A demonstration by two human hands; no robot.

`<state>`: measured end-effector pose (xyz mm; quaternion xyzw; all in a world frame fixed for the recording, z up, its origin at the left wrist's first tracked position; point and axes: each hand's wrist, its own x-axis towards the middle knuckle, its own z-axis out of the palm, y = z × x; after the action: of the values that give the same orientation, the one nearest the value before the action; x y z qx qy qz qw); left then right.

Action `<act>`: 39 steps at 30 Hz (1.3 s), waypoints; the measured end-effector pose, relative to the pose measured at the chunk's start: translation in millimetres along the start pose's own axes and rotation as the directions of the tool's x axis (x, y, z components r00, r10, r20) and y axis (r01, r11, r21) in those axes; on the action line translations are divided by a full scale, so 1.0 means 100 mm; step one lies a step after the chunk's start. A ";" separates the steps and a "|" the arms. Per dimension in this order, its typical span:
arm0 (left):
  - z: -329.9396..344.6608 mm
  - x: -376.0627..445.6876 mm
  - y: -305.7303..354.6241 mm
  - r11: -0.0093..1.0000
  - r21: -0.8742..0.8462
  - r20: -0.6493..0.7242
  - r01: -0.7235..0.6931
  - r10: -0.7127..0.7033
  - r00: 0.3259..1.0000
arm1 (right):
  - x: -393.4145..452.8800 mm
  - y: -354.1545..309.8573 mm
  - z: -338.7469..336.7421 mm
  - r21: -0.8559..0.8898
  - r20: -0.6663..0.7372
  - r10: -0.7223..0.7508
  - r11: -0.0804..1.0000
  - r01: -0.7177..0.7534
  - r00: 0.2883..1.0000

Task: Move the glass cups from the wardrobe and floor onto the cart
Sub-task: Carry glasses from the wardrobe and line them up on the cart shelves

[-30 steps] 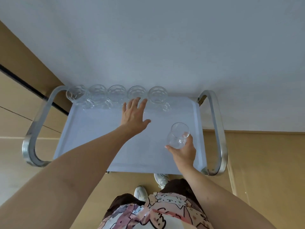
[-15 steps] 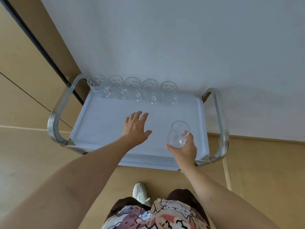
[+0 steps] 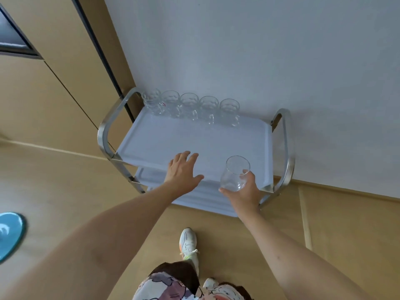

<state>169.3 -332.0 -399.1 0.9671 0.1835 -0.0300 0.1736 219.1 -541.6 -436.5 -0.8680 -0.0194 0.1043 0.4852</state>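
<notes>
Gripping a tilted glass cup (image 3: 235, 173), the right hand (image 3: 246, 191) is held over the cart (image 3: 194, 139) tray's near right corner; the left hand (image 3: 183, 169) is spread open.

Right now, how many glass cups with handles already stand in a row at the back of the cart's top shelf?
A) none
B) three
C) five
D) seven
C: five handled glass cups stand side by side along the far edge of the cart, while the right hand holds one more glass, a handleless glass, over the near corner, and the left hand is spread open above the shelf.
</notes>
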 end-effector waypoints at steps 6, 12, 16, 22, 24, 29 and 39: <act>0.10 -0.59 0.07 0.999 -0.014 0.023 0.052 -0.052 0.998 | -0.39 0.13 -0.07 -0.011 0.074 -0.021 1.000 0.022 0.997; 0.10 -0.82 -0.07 0.996 -0.018 0.000 0.087 -0.087 0.996 | -0.62 0.08 0.03 0.002 0.130 -0.040 0.999 0.040 0.991; 0.09 -0.86 -0.24 0.994 -0.040 -0.012 0.097 -0.098 0.995 | -0.70 0.03 0.18 0.007 0.154 -0.066 0.998 0.066 0.986; 0.13 -0.87 -0.73 0.990 -0.048 -0.001 0.131 -0.131 0.991 | -0.74 -0.07 0.61 0.010 0.187 -0.056 0.998 0.055 0.981; 0.16 -0.84 -0.92 0.989 -0.050 0.016 0.139 -0.138 0.990 | -0.77 -0.08 0.77 -0.006 0.194 -0.041 0.999 0.043 0.980; 0.29 -0.70 -1.30 0.987 -0.068 0.052 0.149 -0.145 0.988 | -0.77 -0.11 1.17 -0.046 0.233 -0.013 0.999 0.025 0.973; 0.97 -0.25 -2.08 0.979 -0.076 0.042 0.189 -0.186 0.982 | -0.50 0.26 2.06 -0.094 0.307 -0.052 0.992 0.085 0.950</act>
<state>70.1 -192.8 -554.2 0.9371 0.2721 -0.0558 0.2113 127.1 -389.4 -554.7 -0.8649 -0.1293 0.2184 0.4330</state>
